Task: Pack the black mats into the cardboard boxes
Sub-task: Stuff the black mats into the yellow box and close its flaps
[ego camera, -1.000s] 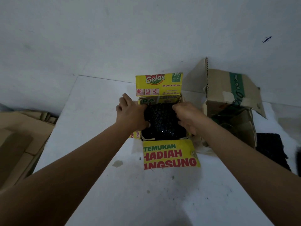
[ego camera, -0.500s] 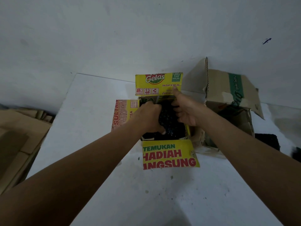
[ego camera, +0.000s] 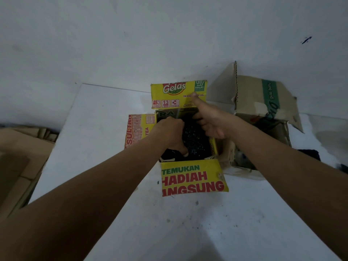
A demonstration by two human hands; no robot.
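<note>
Black mat (ego camera: 196, 141) looks soft, light, bendy, inside yellow box (ego camera: 194, 178). Left hand (ego camera: 169, 132) grips its left side; right hand (ego camera: 212, 123) curls on far edge. Edges suit grip.

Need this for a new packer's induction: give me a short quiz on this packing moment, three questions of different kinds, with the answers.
1. True or false: the black mat under both hands sits in the brown box.
2. The thumb of the right hand sticks up in front of: A) the far flap of the yellow box, B) the brown box, C) the near flap printed HADIAH.
3. Which hand is beside the yellow box's flap printed SULTAN?

Key: 1 false, it is in the yellow box. 2 A. 3 the left hand.
</note>
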